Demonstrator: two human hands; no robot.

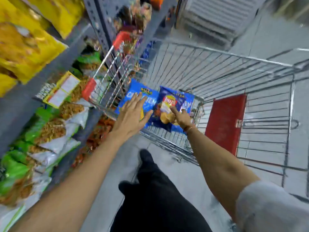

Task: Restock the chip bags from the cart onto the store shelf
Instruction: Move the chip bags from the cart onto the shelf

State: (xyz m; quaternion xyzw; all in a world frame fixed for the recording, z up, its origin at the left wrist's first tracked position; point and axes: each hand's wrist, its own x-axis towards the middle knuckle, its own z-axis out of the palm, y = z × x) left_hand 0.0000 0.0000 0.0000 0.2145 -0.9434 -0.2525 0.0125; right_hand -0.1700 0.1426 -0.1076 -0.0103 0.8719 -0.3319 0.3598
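chip bags (pixel 160 104) lie flat in the near corner of the cart (pixel 234 77). left hand (pixel 133 114) hovers over the light blue one, grip wide, fingers spread, empty. right hand (pixel 181 117) touches the dark blue bag, grip narrow, holding nothing yet. bags look light, puffy, crinkly, slippery, contents fragile; best pinched at the top seam or edges. shelf (pixel 21 101) sits just left.

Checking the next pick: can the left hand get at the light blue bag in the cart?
Probably yes. The left hand, fingers spread, is already over the light blue bag, which lies at the cart's open top with nothing covering it. The right hand is on the neighbouring Lay's bag.
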